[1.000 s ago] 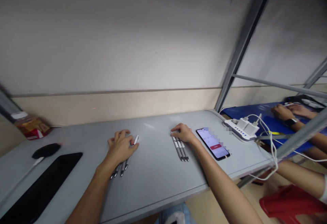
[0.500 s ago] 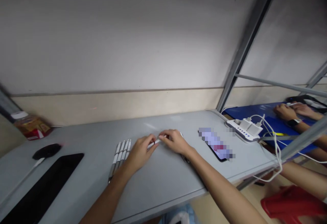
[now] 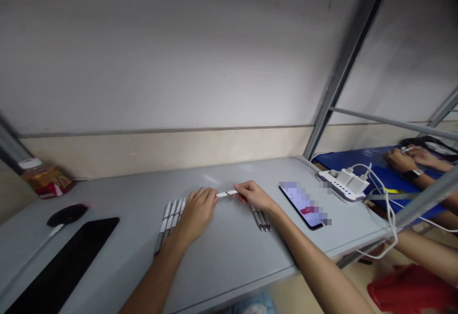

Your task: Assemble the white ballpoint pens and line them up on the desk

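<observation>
My left hand (image 3: 196, 214) and my right hand (image 3: 253, 195) meet over the middle of the grey table (image 3: 229, 252). Both pinch one white pen (image 3: 226, 193), held level between them just above the tabletop. My left fingers grip its left end and my right fingers its right end. A row of several white and silver pens (image 3: 171, 217) lies side by side just left of my left hand. Another small group of pens (image 3: 262, 218) lies under and behind my right wrist, partly hidden by it.
A phone (image 3: 305, 205) with a lit screen lies right of my right hand. A white power strip (image 3: 341, 184) with chargers and cables sits at the table's right end. A black pad (image 3: 53, 266), a black mouse (image 3: 66, 214) and a bottle (image 3: 45, 179) are at left. Another person's hands (image 3: 411, 157) rest on a blue surface beyond.
My left hand left the pen row at left and carried one pen to the centre. My right hand came off the right pen group and took the pen's other end.
</observation>
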Demonstrator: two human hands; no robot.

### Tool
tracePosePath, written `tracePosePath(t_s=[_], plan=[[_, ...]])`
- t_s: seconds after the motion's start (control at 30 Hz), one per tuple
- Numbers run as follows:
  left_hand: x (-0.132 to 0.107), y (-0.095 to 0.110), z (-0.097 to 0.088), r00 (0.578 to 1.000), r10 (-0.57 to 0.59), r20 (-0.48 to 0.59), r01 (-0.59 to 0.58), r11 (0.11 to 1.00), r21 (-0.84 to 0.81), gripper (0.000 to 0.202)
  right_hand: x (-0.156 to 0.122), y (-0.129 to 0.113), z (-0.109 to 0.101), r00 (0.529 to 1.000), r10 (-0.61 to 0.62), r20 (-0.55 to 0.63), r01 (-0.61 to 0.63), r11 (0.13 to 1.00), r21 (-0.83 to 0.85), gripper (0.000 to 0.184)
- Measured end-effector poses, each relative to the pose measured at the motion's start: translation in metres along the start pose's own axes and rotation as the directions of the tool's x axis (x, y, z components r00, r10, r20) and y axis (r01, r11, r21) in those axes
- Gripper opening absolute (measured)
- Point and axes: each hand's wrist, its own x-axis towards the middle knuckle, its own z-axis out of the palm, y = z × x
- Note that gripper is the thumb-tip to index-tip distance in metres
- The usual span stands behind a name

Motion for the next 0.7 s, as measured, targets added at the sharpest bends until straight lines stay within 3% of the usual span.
tracePosePath(t_s=[0.13,0.2,0.3,0.4,0.53,0.63,0.7], plan=[[0.002,0.000,0.000,1.000,-0.001,-0.024,0.002,1.000,0.026,0.026,-0.002,-0.003,0.002,1.000,-0.022,0.006,0.023,0.999,-0.029,0.053],[0.003,-0.002,0.002,0.999,-0.033,-0.031,0.032,0.999,-0.025,0.025,-0.003,-0.006,0.005,0.990,-0.117,-0.075,0.110,0.990,-0.086,0.049],[0.006,-0.006,0.010,0.995,-0.102,-0.017,0.098,0.982,-0.160,0.023,-0.004,-0.009,0.008,0.939,-0.295,-0.176,0.246,0.935,-0.255,0.037],[0.007,-0.008,0.017,0.991,-0.135,0.026,0.137,0.963,-0.233,0.027,-0.003,-0.010,0.007,0.902,-0.403,-0.154,0.329,0.874,-0.357,0.025],[0.008,-0.006,0.020,0.992,-0.122,0.017,0.124,0.978,-0.169,0.028,-0.003,-0.008,0.006,0.865,-0.484,-0.135,0.357,0.781,-0.512,0.019],[0.008,-0.004,0.019,0.996,-0.087,0.007,0.087,0.992,-0.095,0.028,-0.003,-0.006,0.009,0.879,-0.472,-0.071,0.299,0.661,-0.689,0.027],[0.008,-0.002,0.018,0.998,-0.062,0.017,0.063,0.996,-0.068,0.028,-0.003,-0.005,0.013,0.901,-0.433,-0.005,0.271,0.573,-0.774,0.023]])
